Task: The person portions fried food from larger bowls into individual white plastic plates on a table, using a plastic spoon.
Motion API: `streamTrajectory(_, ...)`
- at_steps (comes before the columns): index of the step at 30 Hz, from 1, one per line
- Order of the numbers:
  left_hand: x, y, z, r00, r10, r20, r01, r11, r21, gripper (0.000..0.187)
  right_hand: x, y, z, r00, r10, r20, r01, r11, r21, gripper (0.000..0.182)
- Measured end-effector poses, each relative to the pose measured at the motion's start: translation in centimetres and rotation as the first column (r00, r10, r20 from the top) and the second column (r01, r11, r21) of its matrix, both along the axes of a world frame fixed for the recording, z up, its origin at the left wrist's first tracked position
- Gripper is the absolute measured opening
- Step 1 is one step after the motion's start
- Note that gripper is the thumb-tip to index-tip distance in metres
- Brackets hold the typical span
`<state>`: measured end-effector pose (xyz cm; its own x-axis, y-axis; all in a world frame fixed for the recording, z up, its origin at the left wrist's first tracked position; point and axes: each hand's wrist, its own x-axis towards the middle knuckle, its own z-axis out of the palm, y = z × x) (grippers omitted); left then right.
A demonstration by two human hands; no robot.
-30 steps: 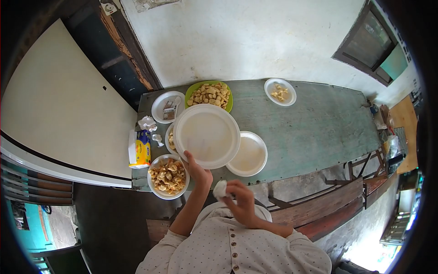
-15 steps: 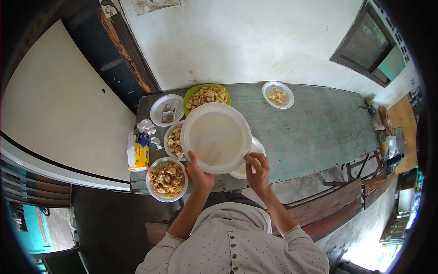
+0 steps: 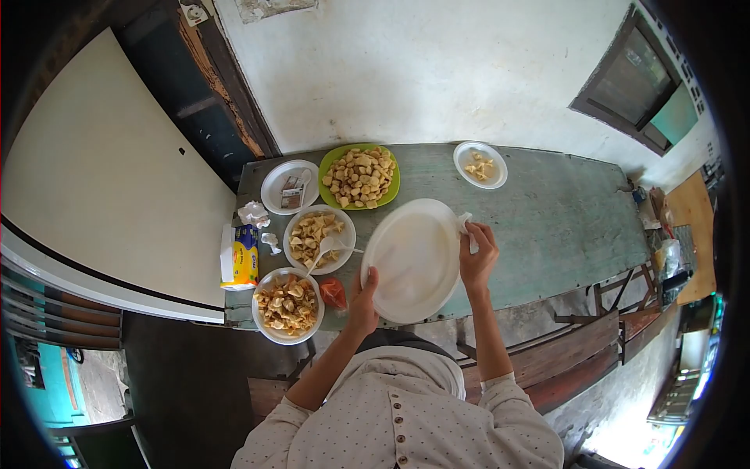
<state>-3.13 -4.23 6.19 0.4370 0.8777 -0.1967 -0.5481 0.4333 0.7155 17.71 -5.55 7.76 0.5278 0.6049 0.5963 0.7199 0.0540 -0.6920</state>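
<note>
My left hand [image 3: 364, 303] grips the left rim of a white foam plate [image 3: 414, 262], thumb on top, tilted above the near side of the table. A crumpled white tissue [image 3: 467, 227] is pinched in my right hand [image 3: 479, 256] at the plate's upper right rim. Left of the plate stands a white bowl [image 3: 349, 244] of pale fried pieces with a white plastic spoon [image 3: 330, 244]. Nearer me is another bowl [image 3: 258, 320] of crisp-looking browned pieces. A small bag of something red [image 3: 333, 293] lies beside my left hand.
On the grey-green table [image 3: 562, 219], a green plate [image 3: 398, 184] heaped with pale chunks stands at the back. Near it are a white plate with banknotes [image 3: 292, 193], a tissue pack [image 3: 244, 258] and crumpled tissues [image 3: 253, 213]. Farther right sits a white plate [image 3: 492, 181] with a few pieces.
The foam plate has shifted right and nearer me, tilting more and uncovering the bowl, green plate and red bag. My right hand has moved right and up, and the tissue now shows in it.
</note>
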Motion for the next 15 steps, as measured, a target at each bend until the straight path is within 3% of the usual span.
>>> streamTrajectory(4,0.3,-0.2,-0.1,0.982,-0.055,-0.183,0.073,0.993,0.095,0.051,-1.2,1.0,0.4,0.999,0.022,-0.032,-0.021,0.999,0.032,0.017)
streamTrajectory(6,0.4,0.1,-1.2,0.941,-0.076,-0.331,0.175,0.944,0.28,0.05,-2.7,1.2,1.2,0.999,0.048,-0.024,-0.047,0.997,0.062,0.017)
streamTrajectory(9,0.6,-0.1,-0.5,0.915,-0.103,-0.389,0.237,0.92,0.313,0.046,-5.1,0.8,2.1,0.988,0.151,0.028,-0.153,0.986,0.073,0.019)
streamTrajectory(11,0.6,-0.1,-1.1,0.92,-0.118,-0.373,0.235,0.929,0.286,0.044,-7.3,0.0,2.2,0.961,0.263,-0.09,-0.259,0.964,0.057,0.019)
streamTrajectory(13,0.6,0.1,-1.9,0.926,-0.129,-0.356,0.23,0.938,0.258,0.043,-8.6,-0.9,1.6,0.926,0.374,-0.057,-0.372,0.927,0.042,0.023)
streamTrajectory(15,0.6,0.3,-2.2,0.941,-0.002,-0.339,0.152,0.896,0.416,0.042,-8.6,-1.1,1.3,0.911,0.413,-0.015,-0.412,0.91,0.043,0.024)
